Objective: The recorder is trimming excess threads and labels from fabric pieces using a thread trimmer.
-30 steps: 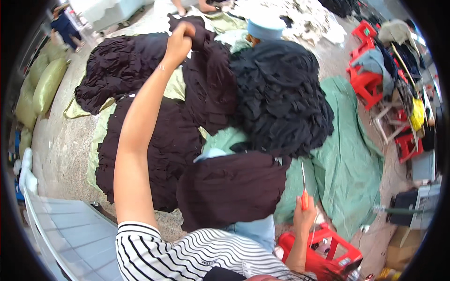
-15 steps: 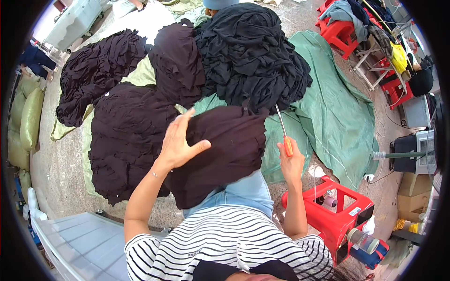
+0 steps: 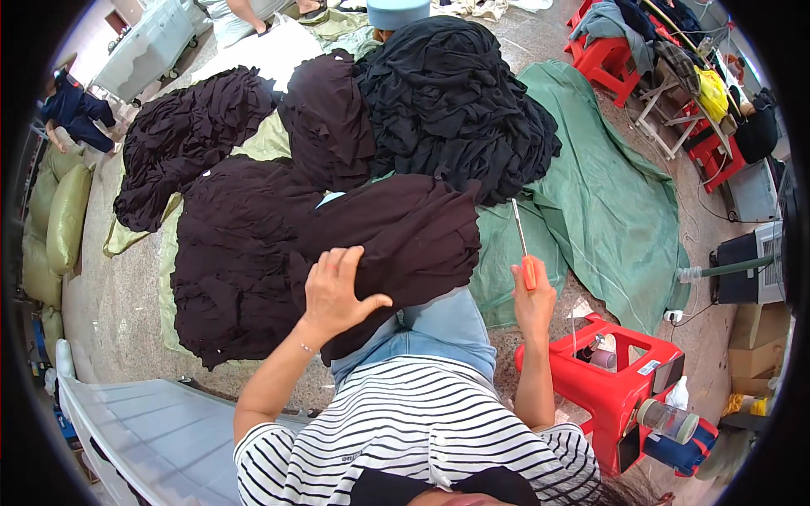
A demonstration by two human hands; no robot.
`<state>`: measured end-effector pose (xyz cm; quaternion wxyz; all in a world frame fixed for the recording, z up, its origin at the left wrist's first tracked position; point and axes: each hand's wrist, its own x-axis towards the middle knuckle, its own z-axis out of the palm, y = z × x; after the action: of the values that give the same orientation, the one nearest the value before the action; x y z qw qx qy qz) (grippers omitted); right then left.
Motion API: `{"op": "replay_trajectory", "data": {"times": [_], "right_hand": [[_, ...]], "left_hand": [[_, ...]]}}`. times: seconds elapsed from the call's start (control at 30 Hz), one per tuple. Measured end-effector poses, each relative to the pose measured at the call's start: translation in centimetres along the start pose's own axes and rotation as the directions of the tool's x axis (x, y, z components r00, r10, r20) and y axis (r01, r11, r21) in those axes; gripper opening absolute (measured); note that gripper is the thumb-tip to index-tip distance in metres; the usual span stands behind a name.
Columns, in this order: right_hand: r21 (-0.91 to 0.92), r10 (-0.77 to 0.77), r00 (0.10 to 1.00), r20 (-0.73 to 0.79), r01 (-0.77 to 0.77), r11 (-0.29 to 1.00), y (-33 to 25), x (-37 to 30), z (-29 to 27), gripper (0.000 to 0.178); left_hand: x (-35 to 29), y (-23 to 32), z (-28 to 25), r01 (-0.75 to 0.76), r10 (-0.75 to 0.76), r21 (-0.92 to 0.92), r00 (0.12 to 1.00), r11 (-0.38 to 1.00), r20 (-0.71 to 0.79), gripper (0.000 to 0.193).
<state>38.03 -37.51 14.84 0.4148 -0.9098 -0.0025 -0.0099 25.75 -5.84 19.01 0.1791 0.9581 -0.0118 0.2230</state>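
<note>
My left hand (image 3: pixel 336 291) lies flat, fingers spread, on a dark brown piece of cloth (image 3: pixel 405 236) draped over my lap. My right hand (image 3: pixel 533 297) grips a pair of scissors (image 3: pixel 522 251) by its orange handle, with the thin blades pointing up and away. Beyond my knees lie heaps of dark fabric: a black pile (image 3: pixel 456 101) at the top, a dark brown pile (image 3: pixel 232 253) to my left, and another dark pile (image 3: pixel 186 139) further left.
A green tarp (image 3: pixel 607 194) covers the floor to the right. A red plastic stool (image 3: pixel 624 384) stands by my right elbow, with a bottle (image 3: pixel 666 419) next to it. More red stools (image 3: pixel 603 51) stand at the top right. Green sacks (image 3: pixel 59 223) line the left. Other people sit at the far edges.
My left arm, raised high over the far piles a second ago, has come down and now rests on the cloth in my lap. The scissors stay upright in my right hand.
</note>
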Motion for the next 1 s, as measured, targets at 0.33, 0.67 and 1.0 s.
{"op": "replay_trajectory", "data": {"times": [0.33, 0.67, 1.0], "right_hand": [[-0.003, 0.007, 1.000, 0.018, -0.007, 1.000, -0.4, -0.3, -0.4, 0.035], [0.319, -0.052, 0.978, 0.200, -0.014, 0.948, 3.8, 8.5, 5.9, 0.055], [0.399, 0.033, 0.765, 0.643, -0.371, 0.839, 2.5, 9.9, 7.0, 0.066]], "left_hand": [[-6.2, 0.1, -5.9, 0.074, -0.074, -0.012, 0.997, 0.997, -0.018, 0.042], [-9.5, -4.9, -3.3, 0.568, -0.565, -0.509, 0.805, 0.647, 0.181, 0.032], [-8.6, -4.1, -4.3, 0.674, -0.522, -0.590, 0.730, 0.444, 0.441, 0.041]]}}
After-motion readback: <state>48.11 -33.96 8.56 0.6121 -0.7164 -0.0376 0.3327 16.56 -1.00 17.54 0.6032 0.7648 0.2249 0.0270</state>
